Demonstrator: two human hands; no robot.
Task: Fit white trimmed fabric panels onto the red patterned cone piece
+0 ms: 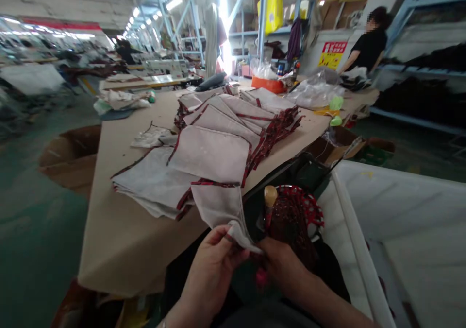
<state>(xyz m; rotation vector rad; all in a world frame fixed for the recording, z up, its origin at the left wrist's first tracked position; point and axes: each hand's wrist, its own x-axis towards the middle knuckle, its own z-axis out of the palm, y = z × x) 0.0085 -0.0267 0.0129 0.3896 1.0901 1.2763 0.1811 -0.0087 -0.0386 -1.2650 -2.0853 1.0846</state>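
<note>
My left hand (214,260) pinches a light grey cloth piece (218,204) with dark red edging, its thumb on a folded corner. The cloth's far end rests against the table's near edge. Closed at the right end of the fold, my right hand (282,265) grips the cloth's edge; its fingertips are partly hidden. A blurred pink thing shows just below that hand, too unclear to name. Ahead lies a spread stack of similar cloth pieces (211,153) with red-edged sides, several layers deep.
The stack lies on a brown-covered table (134,240). Right of my hands are a red-patterned round container (315,211) with a wooden handle (270,195) beside it, and a large white bin (349,221). A cardboard box (73,158) stands left; a person (367,43) stands far right.
</note>
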